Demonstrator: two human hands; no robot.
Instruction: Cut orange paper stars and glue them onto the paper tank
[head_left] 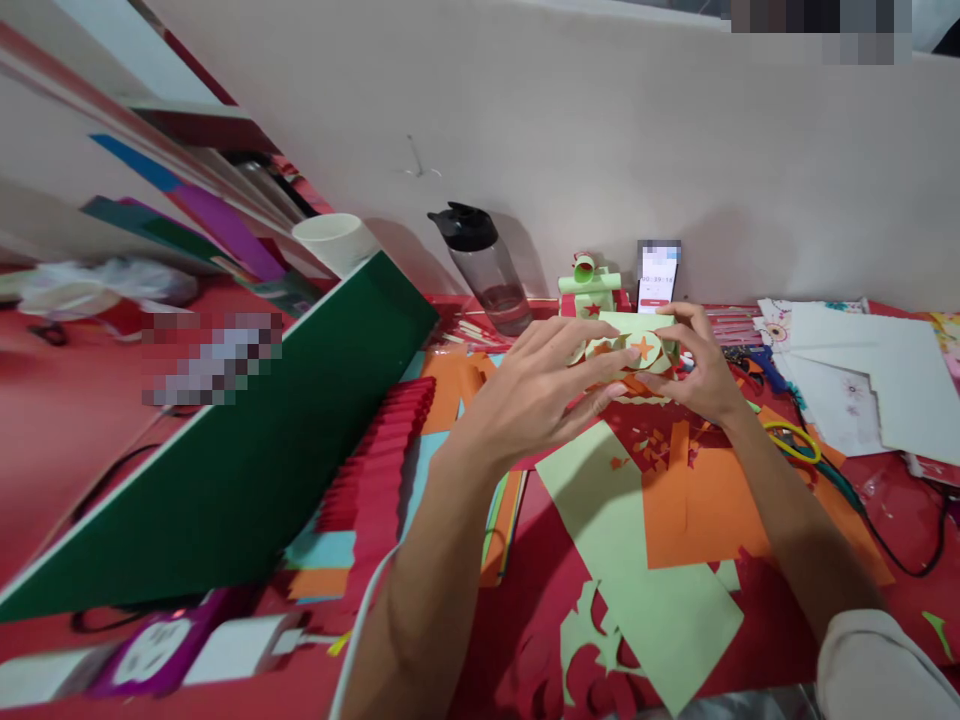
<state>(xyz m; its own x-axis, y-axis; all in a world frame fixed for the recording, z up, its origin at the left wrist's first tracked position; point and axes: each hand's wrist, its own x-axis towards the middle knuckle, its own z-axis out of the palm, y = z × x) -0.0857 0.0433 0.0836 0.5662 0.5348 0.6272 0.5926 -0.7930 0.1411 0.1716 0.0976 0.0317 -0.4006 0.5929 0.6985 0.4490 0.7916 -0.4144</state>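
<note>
A pale green paper model [643, 348] with round discs and orange stars on its side stands near the back of the table. My left hand [551, 380] reaches over its left end, fingers long and bent, one fingertip against a disc and the thumb lower down. At the other end, my right hand [697, 365] grips the model between the thumb in front and the fingers on top. Part of the model is hidden behind my left fingers. Behind it sits another green paper piece [591, 285] with a rolled tube and a red star.
A bottle [491, 270] and a lit phone [658, 278] lean at the wall. Green paper [637, 560], orange paper [705, 510] and scraps lie in front. Yellow-handled scissors [793, 442] are right; a dark green board [247, 470] slants at left.
</note>
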